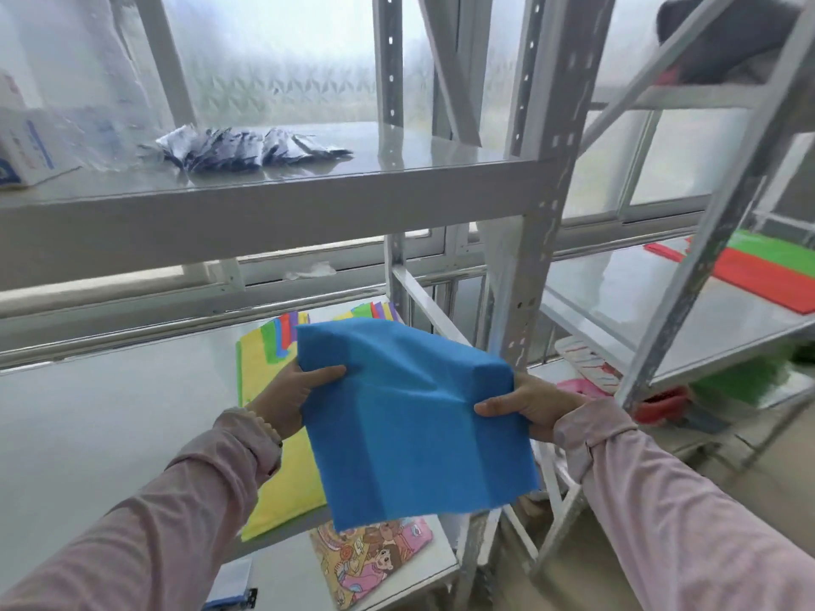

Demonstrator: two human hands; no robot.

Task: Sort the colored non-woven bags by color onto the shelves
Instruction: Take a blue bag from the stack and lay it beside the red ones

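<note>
Frosted windows (286, 59) stand behind white metal racks. On the right rack's shelf (617, 302), a red bag (758, 280) and a green bag (767, 251) lie flat, side by side, toward the far right corner, a sign that sorting is under way there. On the left rack's lower shelf (110, 412), a yellow bag (282, 491) lies at the right end. A fan of mixed colours (286, 332) shows at its back edge. This is apparently the unsorted stack, so much of the job looks left to do. A cartoon-print bag (370, 557) sits on a level below, near the right front corner. Dark packets (251, 149) lie on the upper shelf (264, 200).

A blue bag (410, 416) is held in the air above the right end of the lower shelf, not yet placed. No blue pile is in view. The left hand (295, 390) grips the bag's left edge, thumb on top and fingers curled beneath. The right hand (529, 407) pinches the right edge the same way, thumb across the fabric. The bag sags, creased, between them.
</note>
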